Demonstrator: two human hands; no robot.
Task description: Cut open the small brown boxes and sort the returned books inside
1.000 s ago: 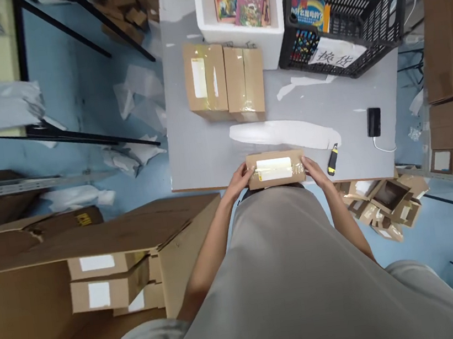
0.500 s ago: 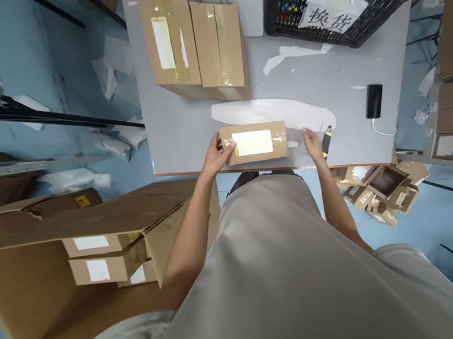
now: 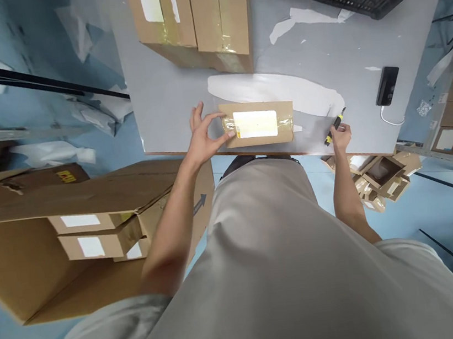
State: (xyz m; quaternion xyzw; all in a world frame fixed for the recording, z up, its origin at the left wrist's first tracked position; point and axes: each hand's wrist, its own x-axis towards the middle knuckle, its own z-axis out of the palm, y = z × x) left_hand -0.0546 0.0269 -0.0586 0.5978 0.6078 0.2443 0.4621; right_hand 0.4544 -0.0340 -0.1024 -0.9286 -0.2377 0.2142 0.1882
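A small taped cardboard box with a white label lies near the front edge of the table. At its left end, my left hand grips it between thumb and forefinger, the other fingers lifted away. To the right of the box, my right hand is closed on a black-and-yellow utility knife, which points up and to the right. Just beyond the box lies a long strip of white paper.
Two larger cartons stand at the back of the grey table, beside a black plastic crate. A phone with a white cable lies at the right. A big open carton holding small boxes stands at the lower left.
My right hand has moved right and taken hold of the utility knife. My left hand stays at the box's left end, its fingers more spread. The camera view has shifted.
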